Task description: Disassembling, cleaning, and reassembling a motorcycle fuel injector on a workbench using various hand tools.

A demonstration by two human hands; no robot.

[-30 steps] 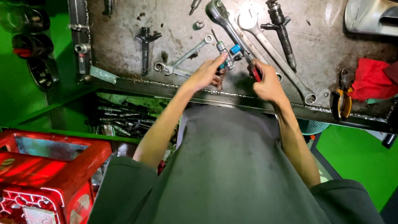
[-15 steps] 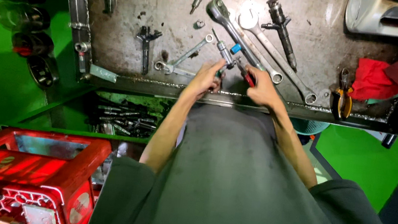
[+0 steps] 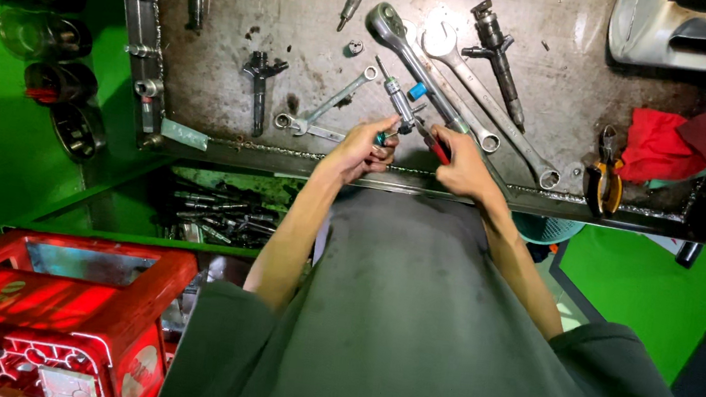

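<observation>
A stained metal bench (image 3: 302, 31) is filling the upper view, with a red crate (image 3: 43, 313) sitting low at the left. A long ratchet wrench (image 3: 415, 58) and a combination wrench (image 3: 482, 93) are lying side by side on the bench, a red rag (image 3: 660, 146) resting to the right. The left hand (image 3: 364, 148) is closing around a slim metal injector (image 3: 399, 104) at the front edge. The right hand (image 3: 465, 163) is gripping a red-handled tool (image 3: 437, 146) against the injector's lower end.
</observation>
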